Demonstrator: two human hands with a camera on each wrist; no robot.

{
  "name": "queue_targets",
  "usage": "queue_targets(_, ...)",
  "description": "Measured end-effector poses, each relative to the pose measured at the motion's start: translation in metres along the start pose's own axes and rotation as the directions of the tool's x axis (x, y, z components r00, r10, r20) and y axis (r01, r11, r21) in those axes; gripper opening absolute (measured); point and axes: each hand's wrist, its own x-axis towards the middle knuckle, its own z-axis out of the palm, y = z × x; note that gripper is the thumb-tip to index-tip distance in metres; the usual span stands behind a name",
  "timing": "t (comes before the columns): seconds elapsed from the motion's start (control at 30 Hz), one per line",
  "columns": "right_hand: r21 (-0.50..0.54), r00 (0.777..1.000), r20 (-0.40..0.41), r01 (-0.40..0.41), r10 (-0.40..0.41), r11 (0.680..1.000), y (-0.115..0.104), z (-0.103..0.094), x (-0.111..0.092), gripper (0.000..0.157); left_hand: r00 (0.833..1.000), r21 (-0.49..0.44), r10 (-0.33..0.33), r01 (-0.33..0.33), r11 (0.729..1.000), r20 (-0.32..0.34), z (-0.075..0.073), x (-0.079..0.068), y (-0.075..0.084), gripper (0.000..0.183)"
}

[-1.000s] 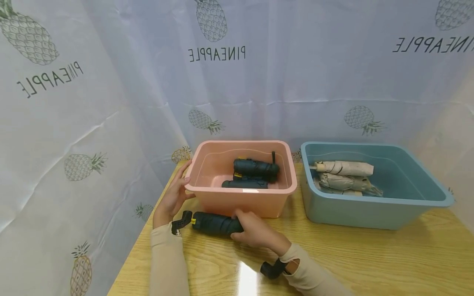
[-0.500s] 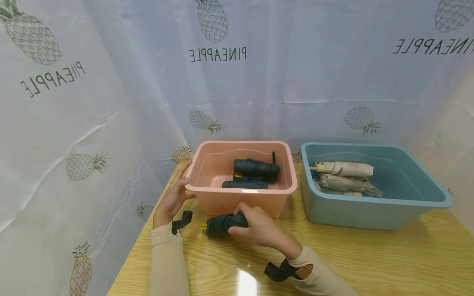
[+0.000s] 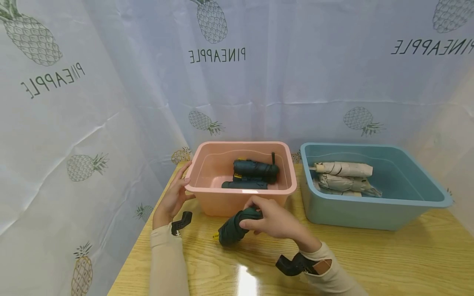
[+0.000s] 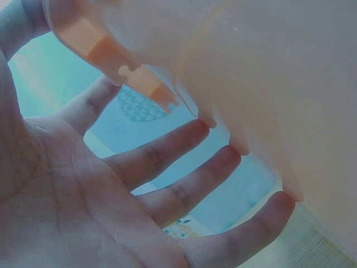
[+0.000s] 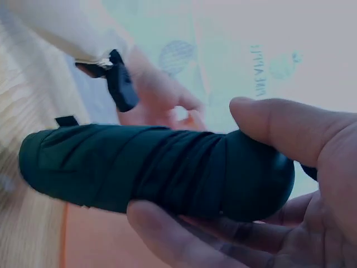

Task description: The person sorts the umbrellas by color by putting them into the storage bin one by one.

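Observation:
In the head view my right hand [image 3: 277, 220] grips a dark green folded umbrella [image 3: 232, 231] by its rounded end, just in front of the pink bin [image 3: 218, 202]. The umbrella is tilted, with its yellow-tagged end pointing down and left. Thumb and fingers lie on either side of the umbrella [image 5: 111, 167] in the right wrist view. At the pink bin's left side is my left hand [image 3: 174, 198]. Its fingers are spread and fairly straight, fingertips touching the bin's outer wall [image 4: 268, 72] below the rim. Several dark folded umbrellas [image 3: 255, 168] lie inside that bin.
To the right stands a blue bin [image 3: 370, 213] holding several beige folded umbrellas [image 3: 346, 168]. Both bins sit on a wooden table [image 3: 355, 259]. A pineapple-print curtain [image 3: 303, 74] hangs behind and at the left.
The right hand has moved right and slightly up, carrying the dark green umbrella, which has turned from lying flat to tilted. The left hand has stayed on the pink bin.

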Motion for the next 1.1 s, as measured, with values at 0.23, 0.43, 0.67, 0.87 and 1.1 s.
queue_targets(0.23,0.324,0.994,0.081,0.048,-0.078,0.945,-0.002,-0.018,-0.006,0.031,1.000,0.003,0.002,-0.002,1.000,0.002,-0.001,0.000,0.000,0.063)
queue_targets(0.43,0.558,0.987,0.085,0.067,-0.137,0.827,-0.003,-0.025,-0.009,0.027,1.000,0.010,-0.002,0.002,1.000,-0.007,0.000,0.001,0.001,0.062)
queue_targets(0.67,0.713,0.982,0.059,0.085,-0.180,0.696,-0.004,-0.030,-0.012,0.023,1.000,0.009,-0.011,0.011,1.000,-0.023,0.001,0.000,0.001,0.062)
queue_targets(0.87,0.735,0.990,-0.002,0.096,-0.139,0.671,-0.006,-0.034,-0.013,0.025,0.999,0.005,-0.020,0.020,1.000,-0.029,0.002,0.001,0.002,0.062)
queue_targets(1.1,0.775,0.988,-0.074,0.141,-0.134,0.616,-0.007,-0.040,-0.015,0.022,1.000,-0.016,-0.016,0.016,1.000,-0.008,0.001,0.001,0.001,0.062)
